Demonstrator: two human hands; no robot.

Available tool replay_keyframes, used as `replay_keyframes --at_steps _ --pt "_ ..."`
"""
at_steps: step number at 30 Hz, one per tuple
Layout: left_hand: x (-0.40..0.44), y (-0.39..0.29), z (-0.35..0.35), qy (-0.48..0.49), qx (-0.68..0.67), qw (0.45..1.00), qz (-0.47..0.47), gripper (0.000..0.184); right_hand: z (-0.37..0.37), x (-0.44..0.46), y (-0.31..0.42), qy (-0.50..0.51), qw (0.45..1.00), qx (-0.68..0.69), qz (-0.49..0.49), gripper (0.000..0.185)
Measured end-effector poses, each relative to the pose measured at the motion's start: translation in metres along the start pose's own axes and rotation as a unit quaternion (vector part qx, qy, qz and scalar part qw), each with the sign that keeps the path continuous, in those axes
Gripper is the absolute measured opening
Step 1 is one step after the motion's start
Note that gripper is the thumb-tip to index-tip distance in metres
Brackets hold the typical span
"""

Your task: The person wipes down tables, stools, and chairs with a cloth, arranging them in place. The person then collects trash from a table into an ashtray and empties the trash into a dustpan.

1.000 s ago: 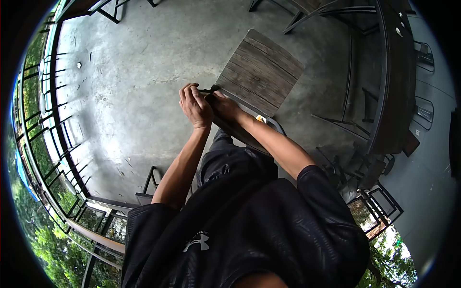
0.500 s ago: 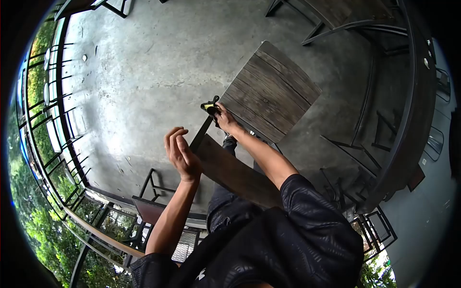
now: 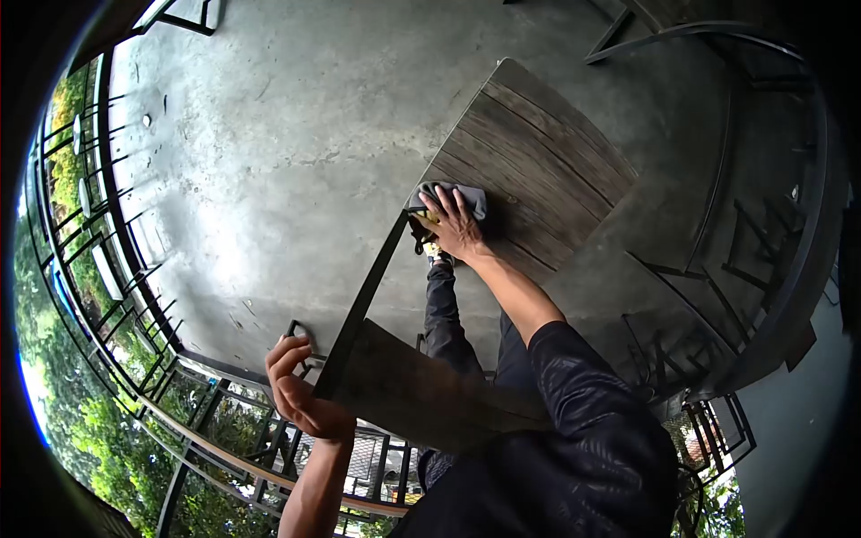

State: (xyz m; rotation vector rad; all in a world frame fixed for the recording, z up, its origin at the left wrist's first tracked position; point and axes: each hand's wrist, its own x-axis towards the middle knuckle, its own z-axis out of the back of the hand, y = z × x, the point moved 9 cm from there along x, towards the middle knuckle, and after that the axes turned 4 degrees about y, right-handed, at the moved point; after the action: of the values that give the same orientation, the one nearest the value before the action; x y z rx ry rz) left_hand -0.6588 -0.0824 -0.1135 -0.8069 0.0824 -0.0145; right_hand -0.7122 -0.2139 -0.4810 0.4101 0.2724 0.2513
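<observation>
A chair with a weathered plank seat (image 3: 538, 170) stands before me, its dark back panel (image 3: 421, 386) close to my body. Along the left runs a black metal side bar (image 3: 368, 291). My right hand (image 3: 456, 224) presses a grey cloth (image 3: 475, 199) onto the seat's near left corner, fingers spread over it. Black and yellow material shows under that hand. At the near end of the bar is my left hand (image 3: 305, 390), fingers half curled and apart, palm beside the bar. Whether it touches the bar is hard to see.
Concrete floor (image 3: 269, 161) surrounds the chair. A black railing (image 3: 99, 269) with greenery behind curves along the left. Dark furniture frames (image 3: 691, 287) stand at the right, and part of another wooden-topped piece (image 3: 717, 22) is at the upper right. My foot and leg (image 3: 444, 305) are beneath the chair.
My right hand has shifted from the side bar onto the seat corner, carrying the cloth and spreading its fingers. My left hand appears lower and further left. The chair looks larger in view.
</observation>
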Motion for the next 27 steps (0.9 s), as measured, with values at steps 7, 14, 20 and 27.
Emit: replay_keyframes --at_steps 7,14,20,27 --pt "-0.006 0.009 0.001 -0.025 -0.032 0.999 0.031 0.043 0.017 0.008 -0.022 -0.04 0.993 0.056 0.096 0.067" --pt "-0.005 0.008 0.002 -0.042 0.0 0.997 0.062 0.044 0.082 0.073 -0.13 -0.085 0.993 0.013 -0.076 0.064" --pt "-0.004 0.008 0.002 -0.02 0.044 0.997 0.053 0.045 0.118 0.106 -0.195 -0.127 0.967 -0.012 -0.222 0.058" --pt "-0.004 0.009 0.005 0.01 0.058 0.998 -0.015 0.037 0.119 0.065 -0.213 -0.206 0.961 0.012 -0.183 0.061"
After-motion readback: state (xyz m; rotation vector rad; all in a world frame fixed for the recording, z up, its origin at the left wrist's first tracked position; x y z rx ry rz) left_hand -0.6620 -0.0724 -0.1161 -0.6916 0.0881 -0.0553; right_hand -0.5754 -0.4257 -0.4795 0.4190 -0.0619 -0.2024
